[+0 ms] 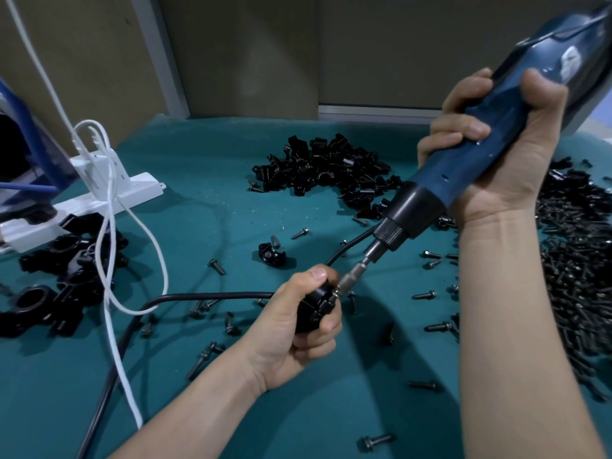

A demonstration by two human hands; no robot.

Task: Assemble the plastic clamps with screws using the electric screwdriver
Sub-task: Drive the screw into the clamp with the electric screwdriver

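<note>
The left hand (291, 329) curls its fingers and thumb around a black plastic clamp (313, 308), glossy and rounded, held just above the teal table (215, 200) near its front centre. The right hand (496, 154) grips the blue electric screwdriver (415, 207), tilted down to the left, its metal bit (351, 274) touching the clamp's upper right edge. A pile of black clamp parts (324, 170) lies behind, and a heap of dark screws (576, 260) on the right.

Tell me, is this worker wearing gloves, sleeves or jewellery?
No gloves: the bare left hand and bare right hand are uncovered. The left forearm and right forearm are bare to the picture's edge, with no sleeve, watch, bracelet or ring showing.
</note>
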